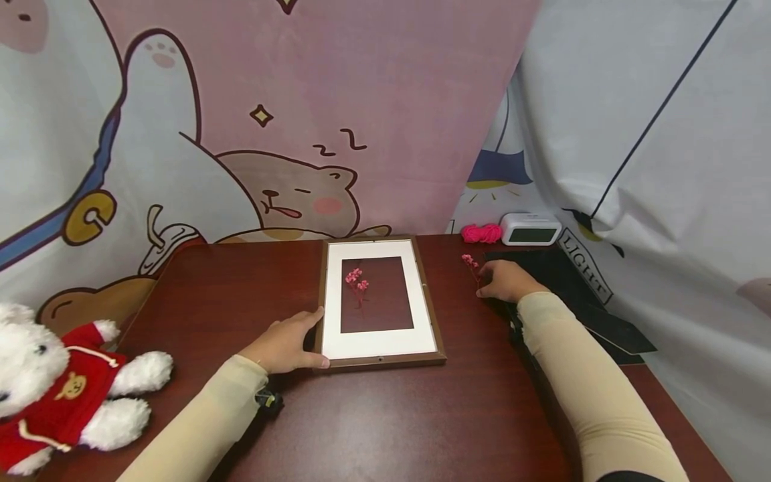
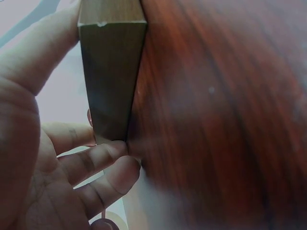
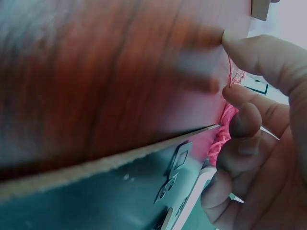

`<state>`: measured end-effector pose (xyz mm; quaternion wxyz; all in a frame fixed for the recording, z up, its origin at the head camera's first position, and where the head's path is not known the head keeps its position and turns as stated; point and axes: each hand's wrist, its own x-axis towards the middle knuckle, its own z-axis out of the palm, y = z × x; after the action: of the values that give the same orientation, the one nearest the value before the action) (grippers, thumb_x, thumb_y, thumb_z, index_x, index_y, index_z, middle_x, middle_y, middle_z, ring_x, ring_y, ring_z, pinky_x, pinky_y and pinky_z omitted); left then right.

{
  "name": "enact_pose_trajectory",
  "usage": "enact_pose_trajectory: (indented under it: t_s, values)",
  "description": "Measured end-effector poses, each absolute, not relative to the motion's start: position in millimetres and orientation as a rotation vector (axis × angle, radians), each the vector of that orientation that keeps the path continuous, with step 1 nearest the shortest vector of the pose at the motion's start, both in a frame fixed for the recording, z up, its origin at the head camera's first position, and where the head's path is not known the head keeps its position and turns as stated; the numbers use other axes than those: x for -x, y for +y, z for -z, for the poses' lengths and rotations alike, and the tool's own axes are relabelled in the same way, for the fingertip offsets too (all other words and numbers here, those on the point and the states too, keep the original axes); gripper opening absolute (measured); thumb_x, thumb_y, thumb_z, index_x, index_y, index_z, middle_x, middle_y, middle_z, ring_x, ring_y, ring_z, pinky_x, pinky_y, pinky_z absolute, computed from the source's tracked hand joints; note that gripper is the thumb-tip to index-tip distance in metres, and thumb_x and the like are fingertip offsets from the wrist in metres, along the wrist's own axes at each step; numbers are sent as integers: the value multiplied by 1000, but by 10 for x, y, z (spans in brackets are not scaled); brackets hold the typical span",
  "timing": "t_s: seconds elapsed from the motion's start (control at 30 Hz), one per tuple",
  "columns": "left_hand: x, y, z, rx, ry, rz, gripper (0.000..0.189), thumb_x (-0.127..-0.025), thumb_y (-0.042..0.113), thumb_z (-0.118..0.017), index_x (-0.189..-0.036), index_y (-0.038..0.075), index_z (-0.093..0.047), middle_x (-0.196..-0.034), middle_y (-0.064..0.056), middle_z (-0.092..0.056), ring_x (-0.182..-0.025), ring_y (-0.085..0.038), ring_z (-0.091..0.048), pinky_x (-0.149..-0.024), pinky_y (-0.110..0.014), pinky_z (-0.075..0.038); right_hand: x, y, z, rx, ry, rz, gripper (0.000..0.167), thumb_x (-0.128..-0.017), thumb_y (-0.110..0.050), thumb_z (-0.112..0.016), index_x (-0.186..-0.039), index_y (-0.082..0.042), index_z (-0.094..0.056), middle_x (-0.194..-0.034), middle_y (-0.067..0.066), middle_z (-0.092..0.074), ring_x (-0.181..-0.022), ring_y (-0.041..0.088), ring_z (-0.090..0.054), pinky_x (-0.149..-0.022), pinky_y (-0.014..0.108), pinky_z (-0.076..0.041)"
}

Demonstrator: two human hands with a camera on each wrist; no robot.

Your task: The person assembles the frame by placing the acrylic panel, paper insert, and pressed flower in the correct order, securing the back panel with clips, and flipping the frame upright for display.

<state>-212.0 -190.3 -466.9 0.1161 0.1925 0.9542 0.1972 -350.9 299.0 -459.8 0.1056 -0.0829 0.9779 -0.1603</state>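
Note:
A brown picture frame with a white mat lies flat on the table. Inside its dark window is a sprig of small pink flowers. My left hand rests against the frame's left side, thumb near the front corner, fingers touching the frame side. Beyond the frame's right edge, my right hand is low over the table at a second pink flower sprig. Its thumb and index finger are parted, with the thin red stem showing between them.
A black backing board with metal fittings lies under my right forearm. Behind it are pink yarn and a white digital clock. A white plush toy in a red hoodie sits at the left. Printed cloth hangs along the back.

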Motion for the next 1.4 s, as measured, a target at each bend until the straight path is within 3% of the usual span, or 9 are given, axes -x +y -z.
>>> enact_pose_trajectory:
  t_s: [0.47,0.8,1.03,1.4]
  values:
    - [2122,-1904,4670,-556,2793,-577,114,-81,58,-86,-164,2,-33,-158,-28,-47,-143,-45,-51,-116,-70,-35,3477,2924,4598,270,2981,378,52,-85,-25,-82,-127,1,-68,-117,21,-73,-103,34,-69,-93,59,-56]
    - [2112,-1901,4667,-547,2790,-585,114,-81,58,-87,-164,2,-33,-159,-28,-47,-144,-45,-50,-116,-71,-34,3474,2842,4550,291,3037,445,47,-85,-26,-79,-126,-4,-69,-116,18,-75,-101,33,-70,-94,60,-57]
    - [2113,-1905,4674,-547,2791,-588,114,-81,58,-87,-164,2,-33,-159,-28,-47,-143,-45,-50,-116,-71,-34,3413,2621,4449,369,3047,546,50,-87,-28,-79,-130,-5,-68,-112,14,-76,-92,30,-67,-91,55,-58]
    - [2129,-1908,4687,-555,2799,-584,114,-80,59,-86,-164,2,-33,-158,-27,-47,-143,-45,-51,-115,-69,-36,3253,2060,4388,488,3034,621,51,-86,-32,-83,-131,-11,-71,-91,3,-73,-81,22,-62,-76,42,-57]
